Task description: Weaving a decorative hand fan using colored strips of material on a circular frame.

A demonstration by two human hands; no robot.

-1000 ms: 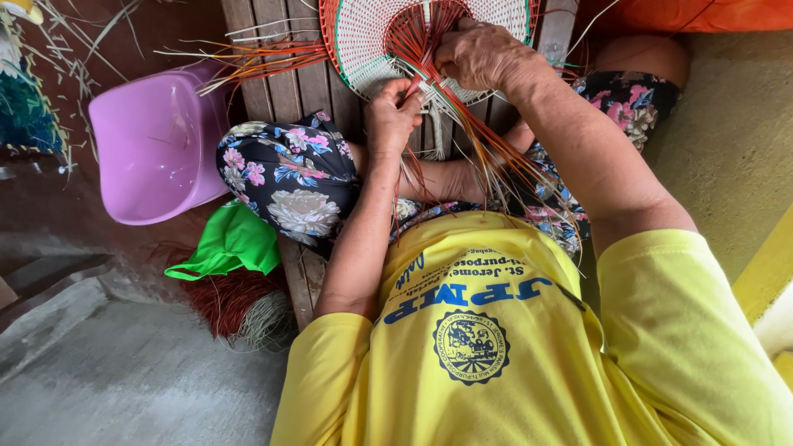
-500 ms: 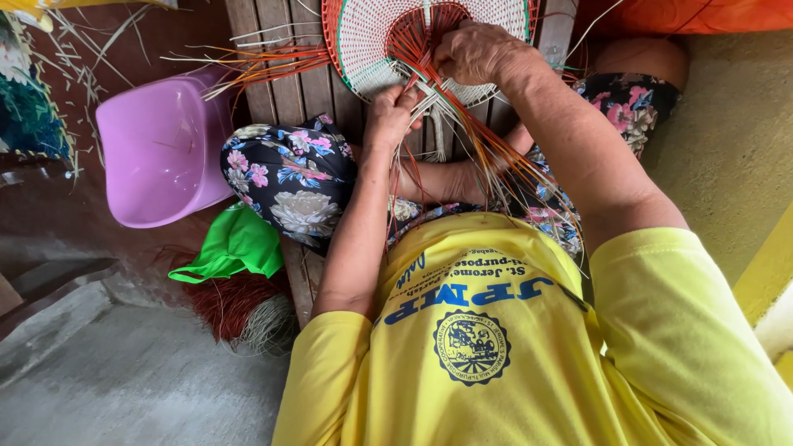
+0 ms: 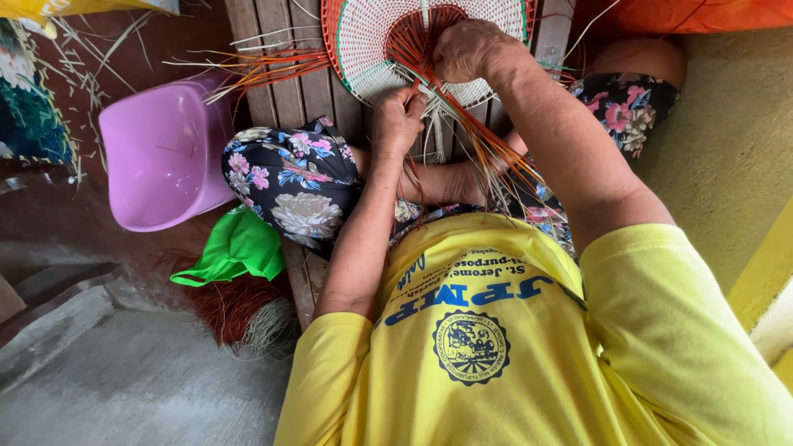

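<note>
The left hand (image 3: 398, 118) pinches loose orange strands (image 3: 487, 149) at the lower rim of the round woven piece (image 3: 372, 41), which rests on the wooden slats (image 3: 285, 83) ahead. The right hand (image 3: 467, 49) closes on the weave's centre. A pink plastic tub (image 3: 161, 153) sits just beside the left knee; a green bag (image 3: 235, 246) lies below it.

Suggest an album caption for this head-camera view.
Left hand pinching orange strands, right hand gripping the round woven piece beside a purple tub.

Glossy, smooth plastic on the pink tub (image 3: 165, 153); stiff woven strips in the round mat (image 3: 376, 41); worn matt wood slats (image 3: 289, 87); rough concrete floor (image 3: 140, 388).
</note>
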